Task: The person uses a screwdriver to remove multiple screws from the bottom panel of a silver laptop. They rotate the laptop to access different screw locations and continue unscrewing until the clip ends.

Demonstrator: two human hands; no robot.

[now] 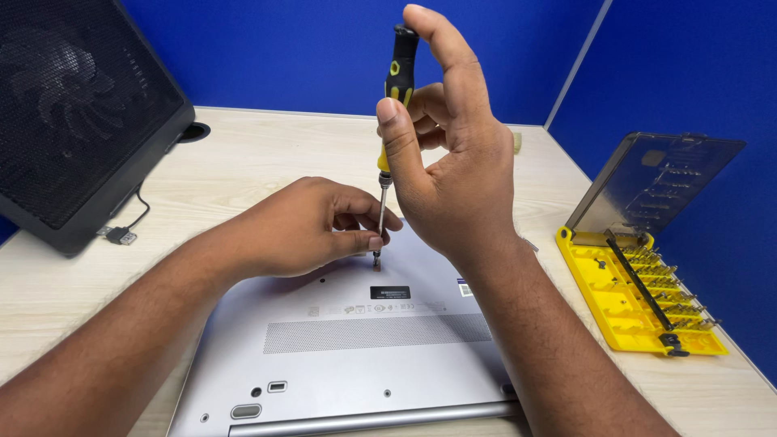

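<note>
Inspecting the pale wooden worktop [267, 154], we find a silver laptop [356, 348] lying underside up. Our right hand [453, 170] has its fingers pinching the black-and-yellow precision screwdriver [400, 77] upright, tip on the laptop base. Our left hand [312, 226] pinches the shaft near the tip. A yellow bit case [599, 299] lies open to the right.
</note>
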